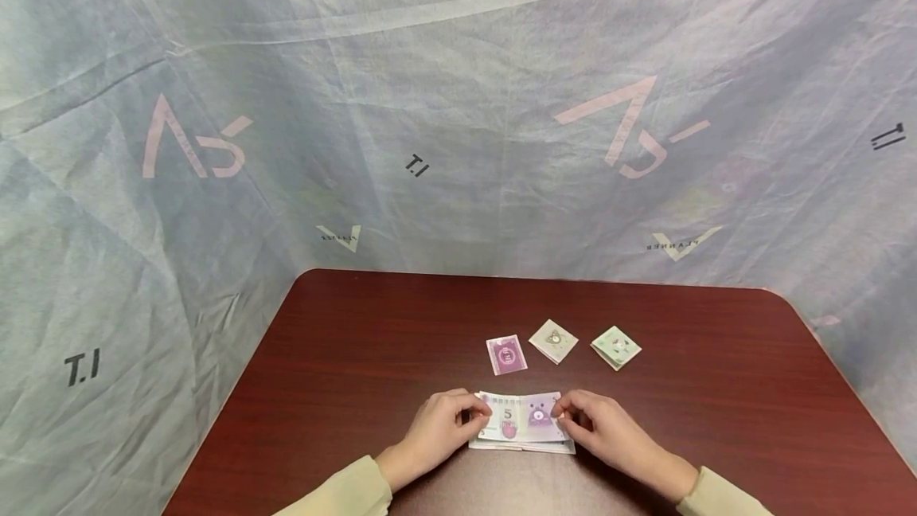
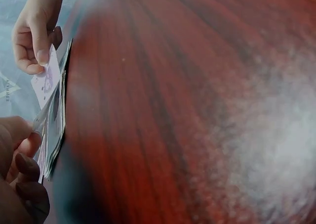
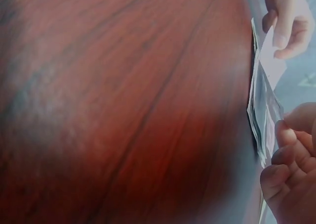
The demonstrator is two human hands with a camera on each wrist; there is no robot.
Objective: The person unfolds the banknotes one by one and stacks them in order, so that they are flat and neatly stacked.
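A purple play banknote (image 1: pixel 528 419) marked 5 is held lengthwise between both hands, a faint crease down its middle. My left hand (image 1: pixel 446 425) pinches its left end between thumb and fingers. At the right end my right hand (image 1: pixel 602 430) pinches it the same way. Beneath lies a small stack of banknotes (image 1: pixel 530 447), its front edge showing below the purple one. In the left wrist view the purple banknote (image 2: pixel 48 83) is tilted up off the stack (image 2: pixel 58 120). The right wrist view shows the stack's edges (image 3: pixel 253 98) slightly fanned.
Beyond the hands lie a folded purple banknote (image 1: pixel 506 354), a folded beige banknote (image 1: pixel 554 341) and a folded green banknote (image 1: pixel 616 347). The dark red table (image 1: pixel 344 357) has rounded far corners. Grey printed cloth (image 1: pixel 458 102) hangs around its back and sides.
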